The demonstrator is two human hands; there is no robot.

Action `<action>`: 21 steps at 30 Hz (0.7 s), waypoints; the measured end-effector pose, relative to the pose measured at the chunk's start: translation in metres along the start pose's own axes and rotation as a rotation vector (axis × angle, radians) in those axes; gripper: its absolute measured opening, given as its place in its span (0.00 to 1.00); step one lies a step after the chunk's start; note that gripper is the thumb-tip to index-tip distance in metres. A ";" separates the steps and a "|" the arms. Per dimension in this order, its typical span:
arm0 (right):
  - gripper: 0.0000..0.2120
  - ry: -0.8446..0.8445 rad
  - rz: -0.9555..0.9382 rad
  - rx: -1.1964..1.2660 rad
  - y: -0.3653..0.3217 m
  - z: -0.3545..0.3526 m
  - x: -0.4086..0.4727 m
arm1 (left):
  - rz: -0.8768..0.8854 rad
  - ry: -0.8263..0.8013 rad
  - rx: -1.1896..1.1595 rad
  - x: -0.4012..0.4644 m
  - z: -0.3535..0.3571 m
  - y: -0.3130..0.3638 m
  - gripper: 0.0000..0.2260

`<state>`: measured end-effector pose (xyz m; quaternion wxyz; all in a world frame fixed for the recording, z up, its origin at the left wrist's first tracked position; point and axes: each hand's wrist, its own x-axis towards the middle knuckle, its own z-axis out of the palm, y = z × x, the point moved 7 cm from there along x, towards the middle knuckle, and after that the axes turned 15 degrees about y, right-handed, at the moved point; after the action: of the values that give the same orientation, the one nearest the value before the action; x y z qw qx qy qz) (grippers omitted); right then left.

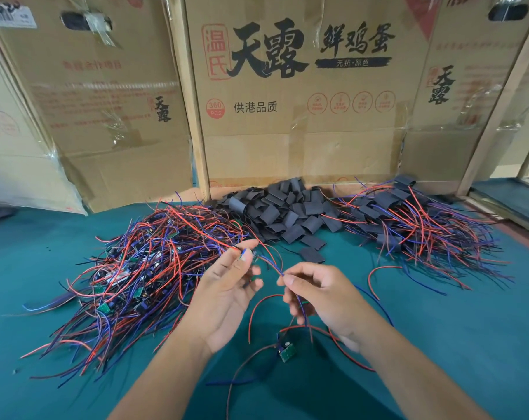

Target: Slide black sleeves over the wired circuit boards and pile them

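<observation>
I am pinching the thin, floppy wires [275, 268] between my right hand [315, 295] and my half-curled left hand [230, 295], letting the light, fragile circuit board [286, 350] dangle near me over the bench [439, 328], judging the wires the safest hold.

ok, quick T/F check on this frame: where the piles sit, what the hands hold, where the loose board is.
1. The pile of empty black sleeves sits between the two wired piles. True.
2. The sleeved pile lies on the person's left. False: it is on the right; the bare boards pile is on the left.
3. The right hand pinches wires. True.
4. The green circuit board already wears a sleeve. False: it is bare, below the hands.
5. The left hand grips a black sleeve. False: its fingertips hold wires only.
</observation>
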<state>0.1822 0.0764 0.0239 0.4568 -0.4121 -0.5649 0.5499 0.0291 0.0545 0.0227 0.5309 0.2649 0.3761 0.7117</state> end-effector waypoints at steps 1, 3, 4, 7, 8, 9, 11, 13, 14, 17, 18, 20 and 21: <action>0.08 0.002 0.000 -0.015 0.001 -0.001 0.000 | -0.006 0.017 -0.021 0.002 -0.003 0.001 0.14; 0.07 -0.004 -0.009 -0.048 0.003 -0.001 0.001 | -0.004 0.054 -0.064 0.005 -0.008 0.004 0.16; 0.06 -0.010 -0.022 -0.070 0.003 -0.001 0.001 | 0.004 0.073 -0.083 0.006 -0.010 0.006 0.16; 0.05 0.009 -0.132 -0.275 0.000 -0.003 0.000 | 0.035 0.139 -0.152 0.010 -0.016 0.012 0.18; 0.06 0.032 -0.199 -0.400 -0.002 -0.004 -0.001 | 0.048 0.159 -0.172 0.011 -0.019 0.015 0.18; 0.06 0.053 -0.277 -0.517 -0.004 -0.005 -0.002 | 0.063 0.177 -0.182 0.012 -0.021 0.017 0.18; 0.05 0.053 -0.420 -0.661 -0.010 -0.001 -0.006 | 0.095 0.199 -0.187 0.013 -0.024 0.021 0.18; 0.03 0.041 -0.462 -0.716 -0.012 0.007 -0.007 | 0.118 0.207 -0.189 0.014 -0.026 0.023 0.17; 0.04 0.047 -0.457 -0.757 -0.012 0.008 -0.007 | 0.125 0.208 -0.190 0.014 -0.026 0.024 0.16; 0.05 0.072 -0.491 -1.001 -0.019 0.011 -0.005 | 0.146 0.221 -0.186 0.015 -0.029 0.025 0.13; 0.05 0.056 -0.512 -1.091 -0.023 0.014 -0.005 | 0.158 0.232 -0.178 0.016 -0.030 0.026 0.13; 0.11 -0.009 -0.525 -1.236 -0.032 0.020 -0.004 | 0.182 0.259 -0.165 0.017 -0.033 0.028 0.14; 0.14 -0.059 -0.512 -1.281 -0.034 0.023 -0.001 | 0.192 0.271 -0.165 0.017 -0.035 0.029 0.15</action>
<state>0.1612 0.0674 0.0587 0.2232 -0.4394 -0.8701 -0.0067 -0.0189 0.0576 0.0256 0.4250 0.1567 0.3577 0.8166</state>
